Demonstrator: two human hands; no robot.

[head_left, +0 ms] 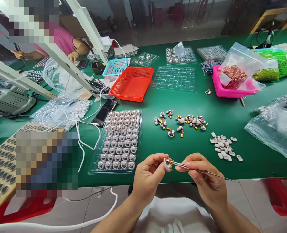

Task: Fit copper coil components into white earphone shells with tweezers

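Between its thumb and forefinger my left hand (149,174) pinches a small whitish curved part (167,164) with thin yellowish wires. My right hand (205,178) grips slim metal tweezers (201,170), whose tips touch the wires of that part. Similar whitish parts with yellow and red bits (192,120) lie in a loose group beyond my hands. Small pale oblong caps (223,147) are heaped to the right. Left of my hands stands a clear tray (140,139) filled with rows of whitish parts.
A red basket (133,84), a blue basket (114,67), a pink basket (233,93) and a clear tray (175,78) stand farther back. A phone (105,112) and white cables lie left. Plastic bags (276,129) lie right. Another person (63,40) works at the far left.
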